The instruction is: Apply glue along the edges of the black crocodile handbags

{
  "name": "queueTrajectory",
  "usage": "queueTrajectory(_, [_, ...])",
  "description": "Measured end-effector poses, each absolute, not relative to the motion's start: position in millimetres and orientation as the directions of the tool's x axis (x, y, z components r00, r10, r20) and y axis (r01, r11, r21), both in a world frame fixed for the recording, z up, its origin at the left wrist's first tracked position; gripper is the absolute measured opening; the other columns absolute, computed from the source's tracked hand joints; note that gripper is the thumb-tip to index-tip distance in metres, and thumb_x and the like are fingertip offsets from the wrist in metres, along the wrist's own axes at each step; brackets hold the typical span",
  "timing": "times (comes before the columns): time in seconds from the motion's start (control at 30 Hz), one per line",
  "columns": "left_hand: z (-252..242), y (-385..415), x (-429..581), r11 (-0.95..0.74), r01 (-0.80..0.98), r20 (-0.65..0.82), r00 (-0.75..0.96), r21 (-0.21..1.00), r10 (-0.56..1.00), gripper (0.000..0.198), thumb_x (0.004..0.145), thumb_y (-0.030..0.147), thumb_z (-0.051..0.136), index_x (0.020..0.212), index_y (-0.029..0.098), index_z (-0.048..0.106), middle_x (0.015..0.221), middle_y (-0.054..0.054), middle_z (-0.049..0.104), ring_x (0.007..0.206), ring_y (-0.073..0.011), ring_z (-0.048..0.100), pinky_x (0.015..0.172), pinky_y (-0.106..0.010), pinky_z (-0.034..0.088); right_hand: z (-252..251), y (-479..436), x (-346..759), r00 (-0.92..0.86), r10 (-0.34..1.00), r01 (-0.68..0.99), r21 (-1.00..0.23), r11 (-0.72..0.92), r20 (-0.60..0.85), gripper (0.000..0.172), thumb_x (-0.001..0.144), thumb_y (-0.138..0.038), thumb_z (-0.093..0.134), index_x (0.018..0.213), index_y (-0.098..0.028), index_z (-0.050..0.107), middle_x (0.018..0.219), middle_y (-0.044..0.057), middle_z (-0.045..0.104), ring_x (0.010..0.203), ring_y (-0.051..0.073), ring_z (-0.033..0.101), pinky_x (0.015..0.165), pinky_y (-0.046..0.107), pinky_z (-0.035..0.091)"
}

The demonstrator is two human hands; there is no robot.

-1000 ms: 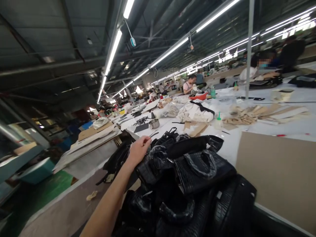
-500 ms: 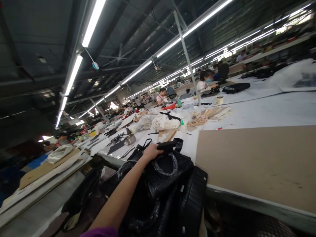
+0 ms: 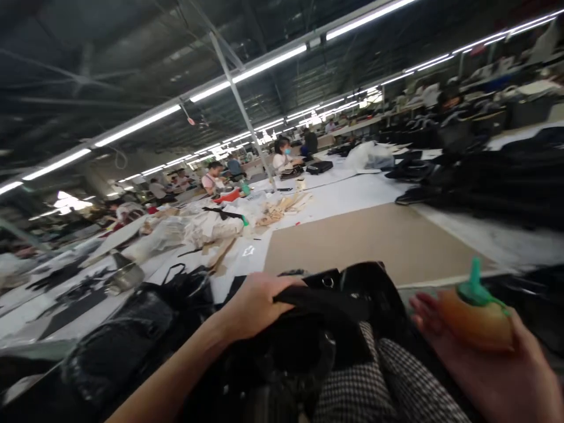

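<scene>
My left hand point(image 3: 259, 302) is closed on the dark upper edge of a black bag point(image 3: 326, 302), thumb and fingers pinching it. A metal ring shows on the bag near its top. In my right hand point(image 3: 497, 376) lies a squeeze bottle point(image 3: 473, 323) of orange-brown liquid with a green nozzle cap. The nozzle points upward, and the fingers curl around the bottle from below, slightly blurred. Black-and-white checked cloth point(image 3: 356, 388) shows below the bag, between my hands. Left of my left arm are more shiny black bags point(image 3: 123, 335), partly in plastic.
A brown board point(image 3: 352, 241) lies on the white table ahead. Beige scraps point(image 3: 282, 208), plastic wrap and a metal cup point(image 3: 126, 277) are spread to the left. Dark bags point(image 3: 493, 182) are heaped at the right. A co-worker point(image 3: 284, 155) sits across the table.
My view has swung right and closer to the bag. My right hand has come into view with the bottle. My left hand still grips black material, now drawn nearer.
</scene>
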State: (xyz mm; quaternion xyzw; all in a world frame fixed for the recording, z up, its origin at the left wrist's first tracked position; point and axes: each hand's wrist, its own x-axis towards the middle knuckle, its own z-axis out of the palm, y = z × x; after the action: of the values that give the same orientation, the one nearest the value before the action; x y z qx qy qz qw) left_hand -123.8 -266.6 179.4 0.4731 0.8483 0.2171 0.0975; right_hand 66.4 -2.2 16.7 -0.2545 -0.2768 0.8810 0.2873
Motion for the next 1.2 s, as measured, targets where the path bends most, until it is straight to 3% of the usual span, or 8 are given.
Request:
queueTrajectory(0.2, [50, -202, -59, 0.203, 0.799, 0.014, -0.255, 0.567, 0.967, 0.023, 0.089, 0.023, 0.065, 0.111, 0.024, 0.071, 0.093, 0.0, 0.079, 0.083, -0.0176, 0.074, 0.072, -0.023, 0.053, 31, -3, 84, -0.7, 0.486, -0.335, -0.361, -0.87, -0.523, 0.07, 0.082, -0.074, 0.051, 0.095, -0.011, 0.08, 0.101, 0.018, 0.073, 0.093, 0.03, 0.069, 0.077, 0.037, 0.062])
queueTrajectory(0.37, [14, -177, -37, -0.069, 0.987, 0.36, 0.012, 0.144, 0.933, 0.013, 0.091, 0.011, 0.056, 0.088, 0.018, 0.068, 0.116, -0.006, 0.07, 0.114, -0.0214, 0.063, 0.097, -0.03, 0.054, -4, 8, 90, -0.7, 0.647, -0.371, -0.619, -0.693, -0.304, 0.058, 0.086, -0.07, 0.056, 0.081, -0.015, 0.075, 0.054, 0.003, 0.049, 0.05, 0.015, 0.045, 0.047, 0.024, 0.043])
queueTrajectory(0.47, [17, -164, -30, -0.136, 0.99, 0.522, 0.137, -0.041, 0.842, 0.02, 0.092, 0.01, 0.058, 0.107, 0.017, 0.068, 0.143, 0.0, 0.06, 0.141, -0.0207, 0.042, 0.123, -0.034, 0.032, -8, 11, 79, -0.686, 0.667, -0.339, -0.682, -0.648, -0.292, 0.057, 0.086, -0.07, 0.059, 0.077, -0.015, 0.071, 0.048, -0.001, 0.039, 0.045, 0.011, 0.033, 0.041, 0.021, 0.032])
queueTrajectory(0.63, [12, -149, -21, -0.251, 0.967, 0.538, 0.233, -0.04, 0.81, 0.047, 0.092, 0.009, 0.055, 0.139, 0.014, 0.051, 0.138, 0.004, 0.066, 0.142, -0.0101, 0.042, 0.099, -0.026, 0.051, -16, 5, 60, -0.608, 0.729, -0.282, -0.773, -0.568, -0.314, 0.036, 0.082, -0.054, 0.078, 0.095, -0.021, 0.072, 0.087, 0.001, 0.069, 0.076, 0.016, 0.059, 0.062, 0.021, 0.051])
queueTrajectory(0.73, [4, -147, -23, -0.317, 0.945, 0.482, 0.242, 0.078, 0.842, 0.038, 0.095, 0.007, 0.046, 0.132, 0.01, 0.055, 0.133, -0.003, 0.07, 0.135, -0.0101, 0.052, 0.081, -0.024, 0.057, -20, -2, 51, -0.636, 0.715, -0.28, -0.776, -0.565, -0.291, 0.036, 0.082, -0.051, 0.079, 0.098, -0.02, 0.072, 0.093, 0.002, 0.07, 0.082, 0.019, 0.061, 0.066, 0.023, 0.053])
queueTrajectory(0.97, [5, -157, -69, -0.181, 0.768, 0.461, -0.163, 0.615, 0.872, 0.028, 0.095, 0.005, 0.047, 0.112, 0.016, 0.067, 0.11, -0.008, 0.075, 0.112, -0.0154, 0.067, 0.101, -0.026, 0.055, -14, 27, 67, -0.63, 0.721, -0.417, -0.659, -0.626, -0.286, 0.037, 0.083, -0.055, 0.073, 0.096, -0.02, 0.073, 0.086, 0.004, 0.069, 0.066, 0.015, 0.059, 0.054, 0.023, 0.051])
queueTrajectory(1.07, [17, -163, -106, 0.03, 0.547, 0.264, -0.45, 0.837, 0.853, 0.014, 0.09, 0.016, 0.062, 0.098, 0.018, 0.073, 0.105, -0.006, 0.075, 0.102, -0.0191, 0.07, 0.097, -0.029, 0.055, -9, 56, 107, -0.595, 0.748, -0.384, -0.713, -0.587, -0.295, 0.046, 0.07, -0.051, 0.084, 0.104, -0.02, 0.074, 0.09, 0.005, 0.068, 0.058, 0.013, 0.052, 0.043, 0.02, 0.045])
queueTrajectory(1.2, [9, -162, -141, 0.108, 0.167, -0.008, -0.509, 0.98, 0.861, 0.015, 0.085, 0.021, 0.065, 0.093, 0.018, 0.076, 0.104, -0.008, 0.076, 0.102, -0.0257, 0.069, 0.096, -0.036, 0.054, -8, 74, 161, -0.532, 0.728, -0.158, -0.793, -0.588, -0.433, 0.077, 0.06, -0.049, 0.088, 0.131, -0.034, 0.064, 0.122, 0.014, 0.066, 0.089, 0.033, 0.068, 0.07, 0.043, 0.062])
